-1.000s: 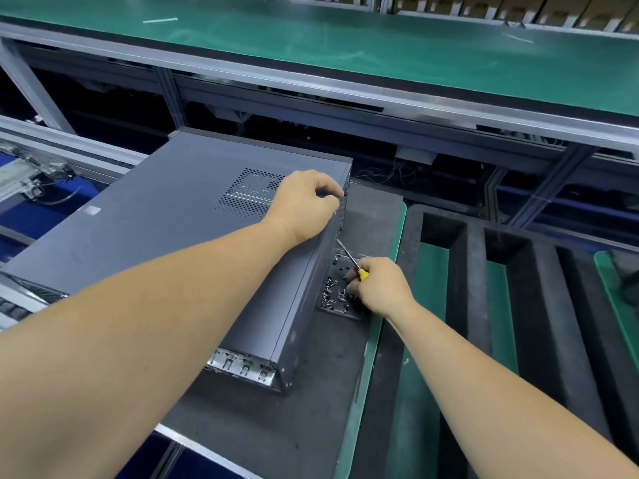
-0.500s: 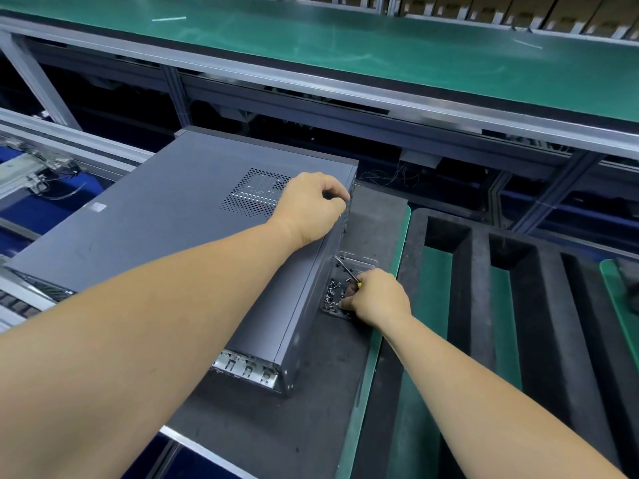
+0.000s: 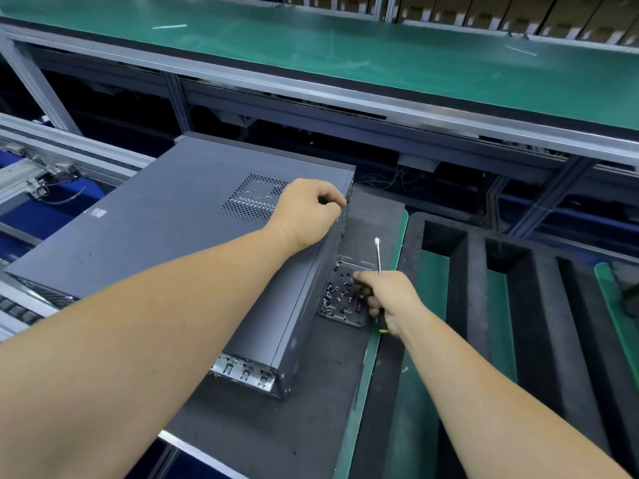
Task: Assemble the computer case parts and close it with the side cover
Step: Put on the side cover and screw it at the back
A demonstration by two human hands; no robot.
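Nearest the camera, two bare forearms reach forward over a dark grey mat covering the desk.

The right hand is curled round a slim screwdriver; its metal shaft rises past the knuckles with the tip pointing away, and a sliver of yellow-green handle shows under the heel of the hand. The fingertips of this hand reach into a small square black tray holding loose dark screws. The tray lies on the mat, just beside the right flank of the case.

The dark grey metal computer case lies flat on the mat, its side cover uppermost and seated on the body. A perforated vent patch sits in the cover near the far right corner. A bare metal bracket strip shows at the near end of the case. A small pale label is stuck on the cover towards the left; its writing is too small to read.

The left hand rests on the cover at the far right edge, fingers curled and pinching at that edge; what lies between the fingertips cannot be told.

To the right stands a black foam insert with long slots over green matting.

Beyond, a green conveyor belt on an aluminium frame crosses the view, with brown cartons behind it. No brand is legible anywhere.
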